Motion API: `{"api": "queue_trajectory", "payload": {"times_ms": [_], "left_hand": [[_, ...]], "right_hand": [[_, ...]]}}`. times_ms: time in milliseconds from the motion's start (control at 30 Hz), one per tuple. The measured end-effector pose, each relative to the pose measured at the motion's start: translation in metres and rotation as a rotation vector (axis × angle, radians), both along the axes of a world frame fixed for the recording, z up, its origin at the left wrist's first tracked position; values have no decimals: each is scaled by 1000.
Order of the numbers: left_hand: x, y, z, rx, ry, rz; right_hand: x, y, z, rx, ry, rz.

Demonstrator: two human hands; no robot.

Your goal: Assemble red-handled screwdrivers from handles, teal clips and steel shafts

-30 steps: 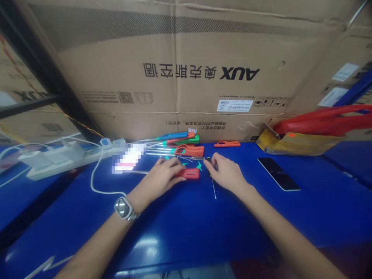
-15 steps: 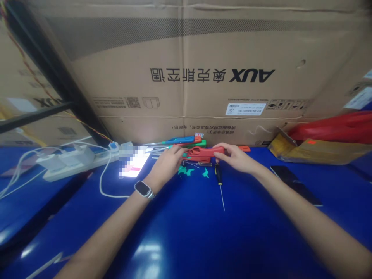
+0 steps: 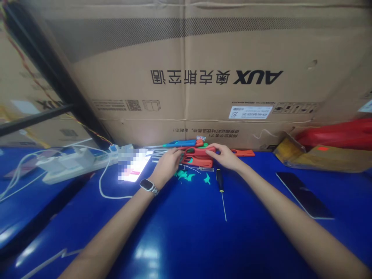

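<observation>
While left hand [image 3: 168,164] and right hand [image 3: 224,157] each pinch an end of the red handle [image 3: 200,151], over the tool pile [image 3: 186,143] at the desk's [image 3: 186,232] rear, best hold it level, grip firm.

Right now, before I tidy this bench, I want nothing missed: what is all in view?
brown cardboard box printed AUX: one, brown, behind the table
blue table: one, blue, under everything
long-shafted tools with plastic handles: several, blue, green, red, against the box
small teal plastic pieces: several, teal, near the hands
black-and-yellow screwdriver: one, right of those pieces
dark phone: one, black, far right
lit phone: one, left
white power strip: one, far left
red bag: one, right rear
red plastic tool handle: one, between both hands
left hand, right hand: each gripping one end
</observation>
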State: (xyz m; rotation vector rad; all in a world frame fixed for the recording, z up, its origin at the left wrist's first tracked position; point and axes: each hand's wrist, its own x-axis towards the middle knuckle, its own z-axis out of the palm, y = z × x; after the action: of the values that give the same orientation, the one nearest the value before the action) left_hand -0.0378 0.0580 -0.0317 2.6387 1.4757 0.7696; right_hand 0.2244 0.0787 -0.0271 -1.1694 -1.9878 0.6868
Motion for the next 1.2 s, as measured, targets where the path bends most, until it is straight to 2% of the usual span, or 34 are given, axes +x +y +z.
{"api": "queue_trajectory", "payload": {"times_ms": [133, 300, 533, 733, 833, 967, 1100, 1200], "left_hand": [[-4, 4, -9, 3, -13, 8], [-6, 3, -10, 0, -5, 30], [-5, -4, -3, 31, -21, 19], [11, -13, 3, 50, -69, -46], [36, -13, 8, 48, -76, -119], [91, -5, 15, 9, -46, -191], [152, 18, 16, -77, 101, -194], [186, 39, 11, -110, 153, -185]], "right_hand": [[-7, 9, -9, 91, -134, -107], [-20, 1, -18, 114, -199, -190], [-24, -12, -24, 184, -97, -299], [-1, -26, -23, 165, 0, -320], [19, -40, -26, 148, -11, -351], [51, -51, -33, 92, -48, -501], [79, -55, -40, 66, -53, -612], [91, -57, -45, 66, -42, -654]]}}
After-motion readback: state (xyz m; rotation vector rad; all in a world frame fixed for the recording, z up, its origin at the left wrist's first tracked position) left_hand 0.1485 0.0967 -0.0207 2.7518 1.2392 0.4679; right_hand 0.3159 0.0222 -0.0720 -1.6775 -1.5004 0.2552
